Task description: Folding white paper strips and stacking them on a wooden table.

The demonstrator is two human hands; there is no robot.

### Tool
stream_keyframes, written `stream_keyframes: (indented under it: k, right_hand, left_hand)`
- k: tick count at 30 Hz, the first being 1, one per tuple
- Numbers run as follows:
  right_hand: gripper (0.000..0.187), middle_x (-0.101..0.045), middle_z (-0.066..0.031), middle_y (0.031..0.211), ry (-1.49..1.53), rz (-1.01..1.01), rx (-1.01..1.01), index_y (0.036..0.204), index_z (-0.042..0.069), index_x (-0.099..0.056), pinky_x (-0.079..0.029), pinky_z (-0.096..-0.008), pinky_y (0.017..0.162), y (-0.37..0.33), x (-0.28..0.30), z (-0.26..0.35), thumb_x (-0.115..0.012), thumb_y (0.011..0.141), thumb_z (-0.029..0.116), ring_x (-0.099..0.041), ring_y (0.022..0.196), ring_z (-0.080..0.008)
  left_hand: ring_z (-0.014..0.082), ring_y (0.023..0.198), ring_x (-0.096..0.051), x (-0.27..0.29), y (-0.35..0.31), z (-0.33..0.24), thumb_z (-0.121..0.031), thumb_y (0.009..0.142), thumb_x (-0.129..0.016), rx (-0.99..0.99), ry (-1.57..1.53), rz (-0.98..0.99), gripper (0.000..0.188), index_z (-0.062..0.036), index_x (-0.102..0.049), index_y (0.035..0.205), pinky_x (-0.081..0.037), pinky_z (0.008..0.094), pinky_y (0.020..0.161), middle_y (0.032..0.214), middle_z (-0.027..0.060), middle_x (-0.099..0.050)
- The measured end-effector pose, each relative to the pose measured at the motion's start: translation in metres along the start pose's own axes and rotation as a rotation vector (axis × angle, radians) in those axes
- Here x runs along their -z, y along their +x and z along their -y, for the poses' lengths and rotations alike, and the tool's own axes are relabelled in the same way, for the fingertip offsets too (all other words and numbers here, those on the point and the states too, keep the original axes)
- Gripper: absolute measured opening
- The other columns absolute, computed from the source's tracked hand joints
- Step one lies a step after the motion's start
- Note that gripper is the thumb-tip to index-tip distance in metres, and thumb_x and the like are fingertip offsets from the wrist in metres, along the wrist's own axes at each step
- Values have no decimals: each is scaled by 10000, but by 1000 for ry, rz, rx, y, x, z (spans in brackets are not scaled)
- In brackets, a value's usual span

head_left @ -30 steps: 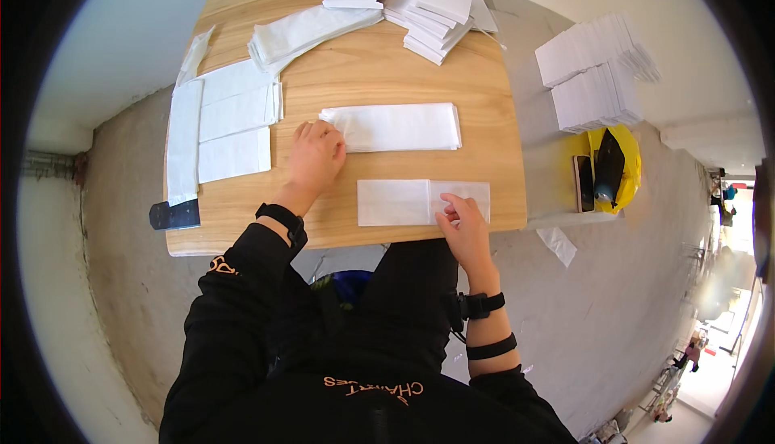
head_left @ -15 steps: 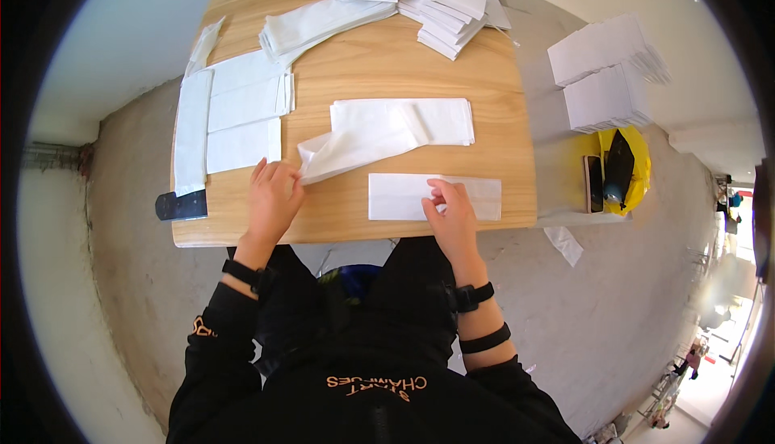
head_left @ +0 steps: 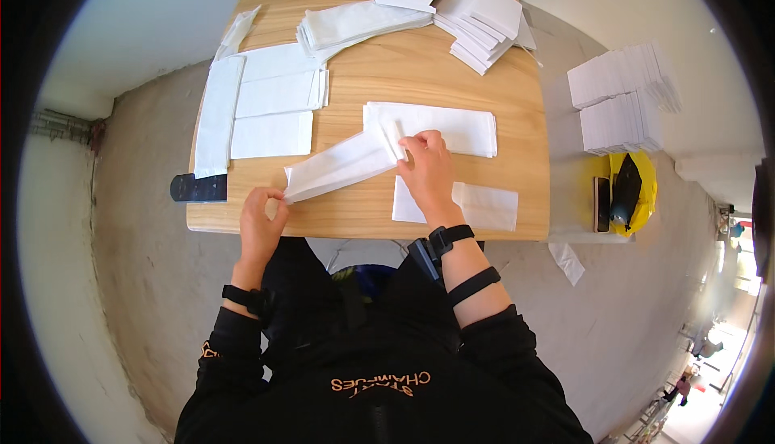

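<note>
A long, thin white sleeve (head_left: 339, 168) lies slanted over the table, its right end folded over a short stack of flat white sleeves (head_left: 460, 127). My left hand (head_left: 262, 216) pinches its lower left corner between thumb and fingers. At the folded right end, my right hand (head_left: 428, 165) grips the edge with thumb and fingertips. Beneath my right wrist, near the front edge, lies a flat white rectangular piece (head_left: 488, 204), partly covered by that hand.
Flat white packs (head_left: 270, 135) lie at the left beside a dark phone-like object (head_left: 198, 188). White sleeves (head_left: 363, 24) and white folded cartons (head_left: 484, 24) are piled at the back. To the right stand more white stacks (head_left: 617, 121) and a yellow bag (head_left: 643, 202).
My right hand has moved up and left from the flat piece to the sleeve's folded end and taken hold. My left hand has drawn the sleeve's left end nearer me. The view has shifted slightly.
</note>
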State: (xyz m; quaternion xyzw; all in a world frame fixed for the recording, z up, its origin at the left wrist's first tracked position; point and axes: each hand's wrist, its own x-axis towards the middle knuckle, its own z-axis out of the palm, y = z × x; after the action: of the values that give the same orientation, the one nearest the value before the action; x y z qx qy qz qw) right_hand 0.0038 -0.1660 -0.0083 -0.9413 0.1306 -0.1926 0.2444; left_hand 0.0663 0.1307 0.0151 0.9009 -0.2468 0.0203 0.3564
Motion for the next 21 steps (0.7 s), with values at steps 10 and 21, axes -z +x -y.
stream_keyframes:
  k: [10,21]
  right_hand:
    - [451,-521,-124,1095,-4,75,88,1120,66,-619,-466,-396,821,1,-14,18,-731,685,104,-554,989,-291]
    - [179,-564,-96,930,107,152,-48,878,86,-653,-494,-396,670,1,-22,7,-672,714,17,-601,802,-290]
  left_hand:
    - [182,883,-647,1,-7,18,-95,845,-624,304,-252,-5,131,6,-618,927,-469,316,712,861,103,-680]
    - [383,1137,-473,-10,4,-33,-35,729,-668,-22,170,-194,393,-46,-557,1106,-384,456,977,1183,157,-522]
